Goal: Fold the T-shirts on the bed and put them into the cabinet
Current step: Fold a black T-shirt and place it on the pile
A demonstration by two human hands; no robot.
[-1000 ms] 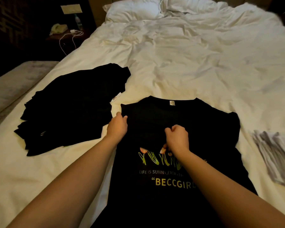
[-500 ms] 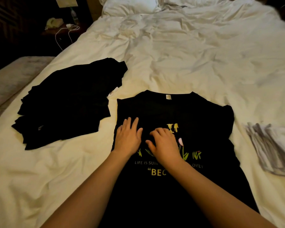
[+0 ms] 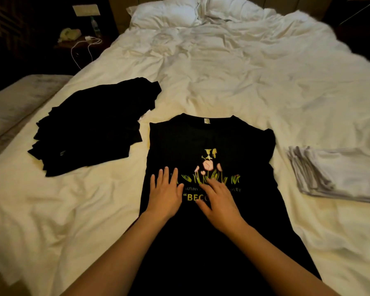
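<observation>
your left hand (image 3: 165, 193) and right hand (image 3: 219, 201) lie flat, fingers straight, side by side on the black t-shirt (image 3: 212, 137) spread under them on the bed (image 3: 222, 71).

The white bed (image 3: 233, 86) carries a spread black T-shirt (image 3: 209, 137) at six o'clock, black pile (image 3: 90, 129) at nine, white stack (image 3: 342, 171) at three, pillows (image 3: 165, 14) at twelve.

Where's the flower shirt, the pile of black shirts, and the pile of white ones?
flower shirt (image 3: 179, 142): head view, plain chest below the collar.
pile of black shirts (image 3: 90, 129): head view, top of the pile.
pile of white shirts (image 3: 346, 169): head view, top fold.
</observation>
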